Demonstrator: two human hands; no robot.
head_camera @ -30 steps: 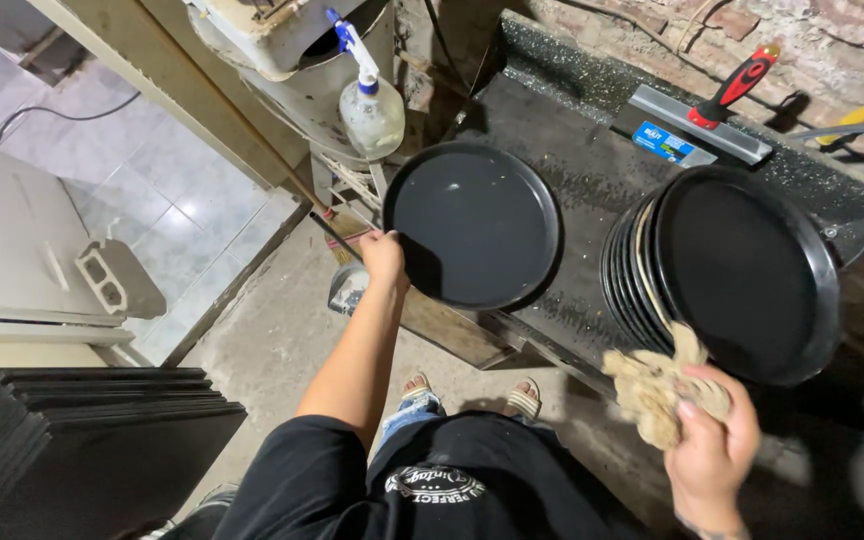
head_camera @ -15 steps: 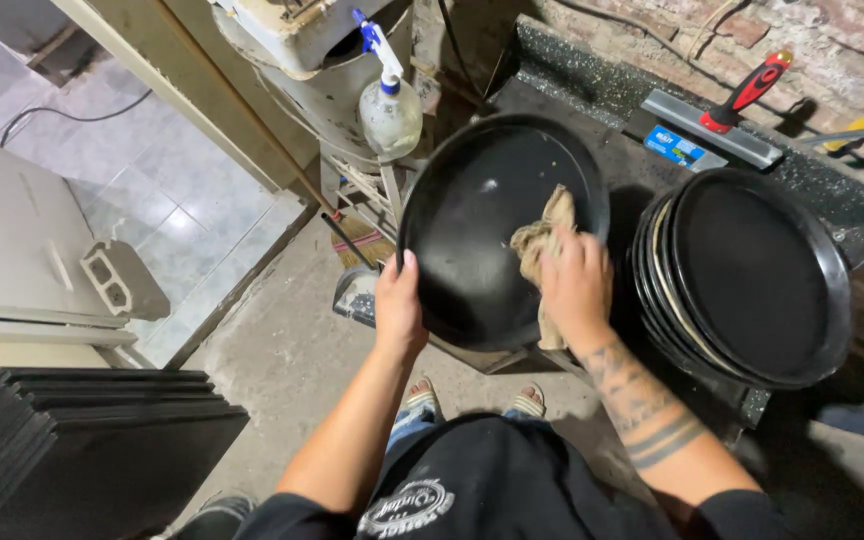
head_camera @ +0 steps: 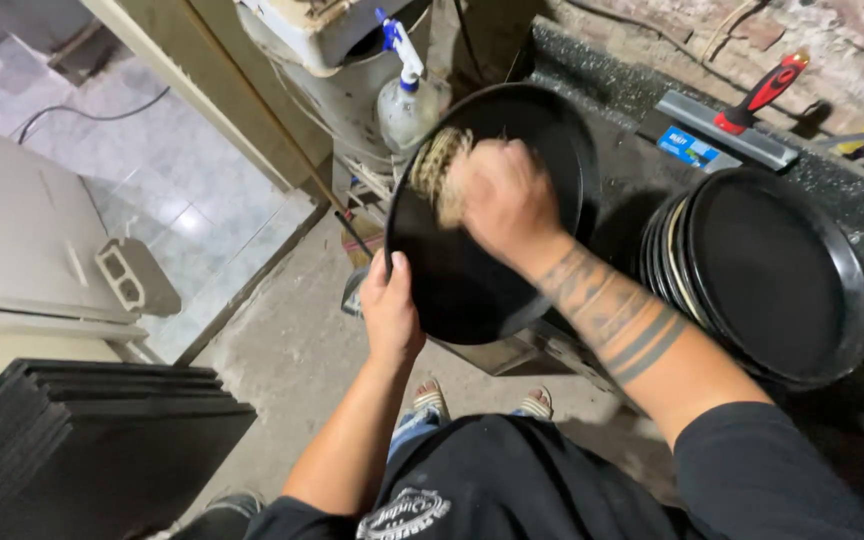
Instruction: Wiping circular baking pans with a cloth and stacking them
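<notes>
A round black pan [head_camera: 462, 290] stands tilted toward me at the frame's middle. My left hand [head_camera: 390, 312] grips its lower left rim. My right hand [head_camera: 500, 196] presses a tan cloth [head_camera: 434, 168] against the pan's upper inner face; the hand and cloth look blurred with motion. A stack of several similar black pans [head_camera: 752, 270] leans upright on the dark counter [head_camera: 642, 170] to the right of my right forearm.
A spray bottle [head_camera: 407, 95] stands behind the pan by a metal tank. A red-handled scraper [head_camera: 742, 125] lies on the counter near the brick wall. Flat black trays [head_camera: 72, 440] are stacked at lower left. A beige appliance [head_camera: 22, 250] sits on the left.
My right hand brought the cloth from beside the pan stack onto the held pan, then slid it up and left across the pan's face. My left hand keeps hold of the rim.
</notes>
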